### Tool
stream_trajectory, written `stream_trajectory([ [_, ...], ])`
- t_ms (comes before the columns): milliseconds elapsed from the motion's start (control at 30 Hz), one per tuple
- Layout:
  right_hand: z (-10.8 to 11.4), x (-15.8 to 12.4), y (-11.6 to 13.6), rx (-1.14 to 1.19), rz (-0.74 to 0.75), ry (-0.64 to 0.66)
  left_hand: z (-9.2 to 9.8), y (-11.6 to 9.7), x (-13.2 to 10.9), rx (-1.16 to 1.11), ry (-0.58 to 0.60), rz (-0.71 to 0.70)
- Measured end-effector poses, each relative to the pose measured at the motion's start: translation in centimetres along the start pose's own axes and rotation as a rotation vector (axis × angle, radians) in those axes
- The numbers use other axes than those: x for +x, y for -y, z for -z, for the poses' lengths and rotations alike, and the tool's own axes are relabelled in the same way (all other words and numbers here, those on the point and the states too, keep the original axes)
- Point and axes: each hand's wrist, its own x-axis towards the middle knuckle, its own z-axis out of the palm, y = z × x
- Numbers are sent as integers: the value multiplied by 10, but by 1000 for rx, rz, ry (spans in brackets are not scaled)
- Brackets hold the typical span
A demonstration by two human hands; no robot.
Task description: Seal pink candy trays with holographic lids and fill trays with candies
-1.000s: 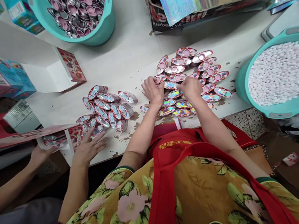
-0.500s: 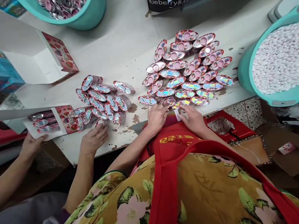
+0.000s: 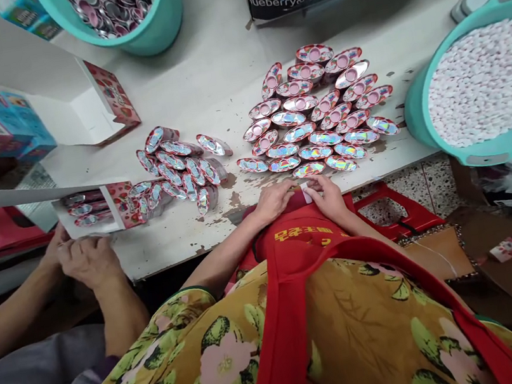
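Note:
Both my hands rest at the table's front edge, on the top hem of my red apron [image 3: 292, 238]. My left hand [image 3: 273, 201] has its fingers curled onto the red cloth. My right hand [image 3: 330, 197] pinches a small white tag [image 3: 306, 193] at the hem, fingertips almost meeting the left hand's. Just beyond them, apart from my fingers, lies a flat spread of shiny oval foil-topped cups [image 3: 316, 112], laid in rows, several with pink centres showing.
A second pile of cups [image 3: 179, 165] lies to the left. A co-worker's hands [image 3: 86, 262] hold a small printed box [image 3: 90, 210] of cups. A teal basin of white pellets [image 3: 418, 116] sits right, another teal basin [image 3: 156, 37] at the back. Open cartons [image 3: 103, 106] stand left.
My hands drew back from the spread of cups to the table edge and onto the apron. The co-worker's hand left the cup pile and went to the small box.

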Motion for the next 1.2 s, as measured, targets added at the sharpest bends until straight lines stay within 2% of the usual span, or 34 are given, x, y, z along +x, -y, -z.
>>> stream_trajectory([
  [167,-3,12,-2,-5,-101,55,-3,-12,-3,317,-109,-16],
  [233,-5,15,-3,26,-163,44,-7,-17,-5,418,-97,-44],
  [333,-8,18,-4,69,-212,18,-16,-19,-9,426,-36,-99],
  [433,-11,21,-3,66,-235,-5,-20,-20,-13,256,-5,-169],
  [500,-12,24,0,50,-241,-4,-19,-22,-17,9,23,-217],
  [567,-9,25,5,1,-246,15,-16,-26,-20,-317,16,-165],
  [633,-1,20,11,-87,-240,31,-10,-32,-20,-639,-97,4],
  [700,12,10,20,-146,-200,-20,-2,-39,-15,-907,-288,190],
  [800,29,-3,36,9,-111,-112,12,-49,-1,-1166,-495,319],
  [900,34,-2,48,269,-140,-18,23,-55,14,-1250,-598,334],
  [1000,34,17,51,361,-170,40,28,-55,28,-1271,-630,348],
  [1100,42,46,49,316,-129,58,30,-47,49,-1255,-633,377],
  [1200,60,85,52,127,-112,49,36,-33,81,-1051,-698,385],
])
